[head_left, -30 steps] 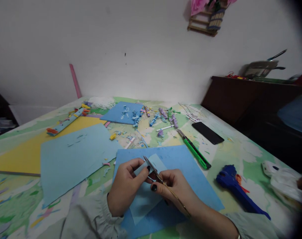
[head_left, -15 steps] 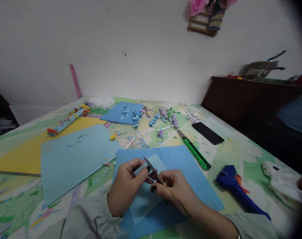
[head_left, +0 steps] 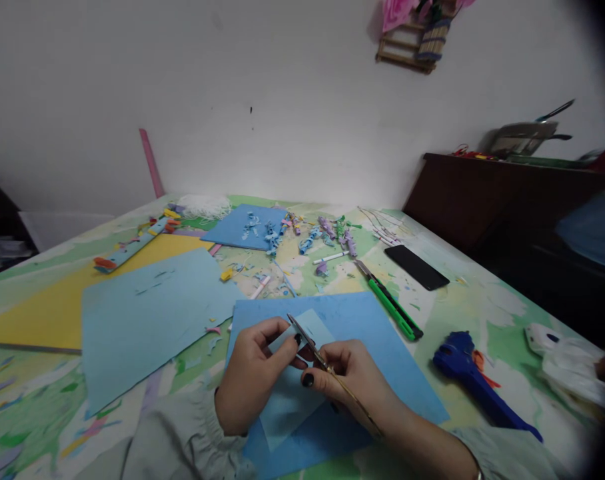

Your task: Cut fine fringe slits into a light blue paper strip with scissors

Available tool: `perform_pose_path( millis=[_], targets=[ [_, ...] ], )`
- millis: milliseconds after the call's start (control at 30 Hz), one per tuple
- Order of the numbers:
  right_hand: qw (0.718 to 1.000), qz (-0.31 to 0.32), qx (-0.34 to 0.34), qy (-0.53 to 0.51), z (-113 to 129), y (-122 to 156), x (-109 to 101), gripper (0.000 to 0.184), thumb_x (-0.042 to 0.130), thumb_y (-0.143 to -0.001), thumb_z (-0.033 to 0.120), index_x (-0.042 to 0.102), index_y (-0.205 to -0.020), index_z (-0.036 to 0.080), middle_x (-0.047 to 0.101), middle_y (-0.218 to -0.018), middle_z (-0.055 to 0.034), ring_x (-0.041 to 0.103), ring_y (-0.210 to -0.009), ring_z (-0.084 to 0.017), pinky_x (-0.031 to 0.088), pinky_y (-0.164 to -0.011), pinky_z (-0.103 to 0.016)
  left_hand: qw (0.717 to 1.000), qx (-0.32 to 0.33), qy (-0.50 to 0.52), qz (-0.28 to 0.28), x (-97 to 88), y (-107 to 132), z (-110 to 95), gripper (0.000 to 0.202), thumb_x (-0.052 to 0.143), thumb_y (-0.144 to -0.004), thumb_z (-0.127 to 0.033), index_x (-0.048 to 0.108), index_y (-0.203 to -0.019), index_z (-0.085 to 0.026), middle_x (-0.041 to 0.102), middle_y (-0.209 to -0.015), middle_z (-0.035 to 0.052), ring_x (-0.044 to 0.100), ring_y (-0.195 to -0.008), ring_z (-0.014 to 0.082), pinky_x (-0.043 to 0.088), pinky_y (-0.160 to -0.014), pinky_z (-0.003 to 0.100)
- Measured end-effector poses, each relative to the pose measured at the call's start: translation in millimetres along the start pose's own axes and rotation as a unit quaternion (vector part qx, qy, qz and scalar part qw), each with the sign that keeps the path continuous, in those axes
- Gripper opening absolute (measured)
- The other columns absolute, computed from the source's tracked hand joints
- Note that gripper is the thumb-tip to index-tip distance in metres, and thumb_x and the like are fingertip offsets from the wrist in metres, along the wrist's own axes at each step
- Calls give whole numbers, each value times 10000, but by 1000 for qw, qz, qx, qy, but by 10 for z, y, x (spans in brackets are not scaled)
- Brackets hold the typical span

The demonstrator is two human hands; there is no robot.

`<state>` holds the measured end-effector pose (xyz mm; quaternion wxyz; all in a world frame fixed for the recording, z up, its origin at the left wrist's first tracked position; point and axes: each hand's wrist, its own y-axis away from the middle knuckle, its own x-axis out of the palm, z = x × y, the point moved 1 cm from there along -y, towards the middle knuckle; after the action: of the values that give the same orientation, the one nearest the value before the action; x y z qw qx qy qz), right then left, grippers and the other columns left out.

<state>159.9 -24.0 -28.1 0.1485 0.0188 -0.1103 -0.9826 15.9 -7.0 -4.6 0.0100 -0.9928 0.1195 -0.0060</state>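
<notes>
My left hand (head_left: 250,377) pinches a small light-blue paper piece (head_left: 288,400) between thumb and fingers. My right hand (head_left: 355,383) is closed on thin gold scissors (head_left: 307,341), whose blades point up and left across the top edge of that piece. Both hands hover over a larger blue sheet (head_left: 362,333) lying on the table in front of me.
A green utility knife (head_left: 390,303), a black phone (head_left: 415,267) and a blue glue gun (head_left: 475,380) lie to the right. A pale-blue sheet (head_left: 147,313) on yellow paper (head_left: 37,313), another blue sheet (head_left: 242,227), markers and paper scraps lie left and behind.
</notes>
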Motion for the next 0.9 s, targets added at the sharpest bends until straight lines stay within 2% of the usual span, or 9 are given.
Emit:
perform_pose_path(
  millis=[300, 633, 900],
  targets=[
    [999, 37, -34, 2, -14, 15, -14, 519, 650, -587, 621, 440, -555, 147, 352, -401, 76, 277, -338, -26, 170, -320, -165, 1000, 11, 2, -9, -3, 18, -1, 145, 580, -726, -230, 602, -616, -138, 657, -601, 6, 620, -547, 140, 498, -559, 224],
    [997, 59, -58, 4, -37, 10, -25, 507, 634, -635, 601, 404, -551, 158, 336, -404, 78, 278, -348, -26, 167, -329, -167, 998, 11, 9, -56, -16, 17, -13, 139, 559, -754, -207, 605, -642, -139, 661, -630, 11, 627, -585, 141, 521, -575, 235],
    [997, 56, -51, 19, -15, 19, -26, 502, 626, -642, 604, 412, -557, 158, 336, -408, 78, 280, -348, -28, 166, -330, -168, 998, 8, -13, -60, -30, 17, 6, 144, 552, -754, -199, 592, -627, -144, 669, -625, 10, 637, -574, 142, 518, -570, 230]
  ],
)
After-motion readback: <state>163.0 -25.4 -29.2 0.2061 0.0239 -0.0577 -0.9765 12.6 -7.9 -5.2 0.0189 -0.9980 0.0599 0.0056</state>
